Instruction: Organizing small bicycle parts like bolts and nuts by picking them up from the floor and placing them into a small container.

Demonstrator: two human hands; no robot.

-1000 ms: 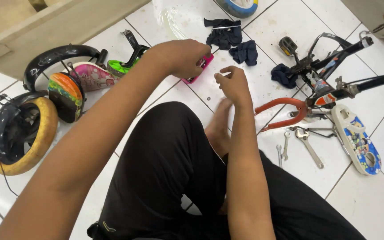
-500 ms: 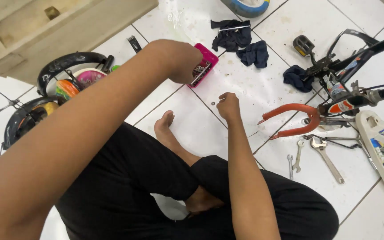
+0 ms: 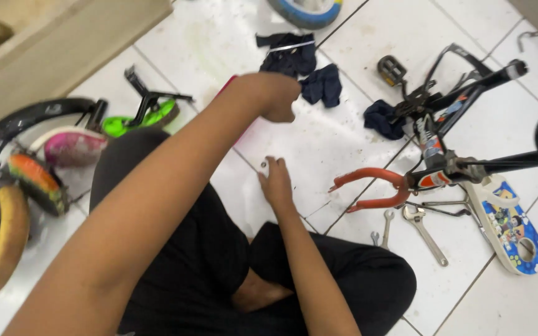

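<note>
The right hand point(image 3: 276, 185) lies low on the tile point(image 3: 319, 149), fingers point(image 3: 275, 164) loosely extended and closed on nothing, tips just beside a small dark nut point(image 3: 264, 165). This looks like the gathering of loose hardware; picking it up would call for a fine pinch flat against the floor. Red pliers point(image 3: 368, 186) lie off to the right. Farther off, the left hand point(image 3: 276, 94) hovers curled above a pink box point(image 3: 228, 81); whether it holds anything I cannot tell.

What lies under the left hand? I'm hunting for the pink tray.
Under the left hand, only a pink sliver shows beside the wrist, on the white tile floor. The hand and forearm cover the rest, so its contents cannot be seen.
</note>
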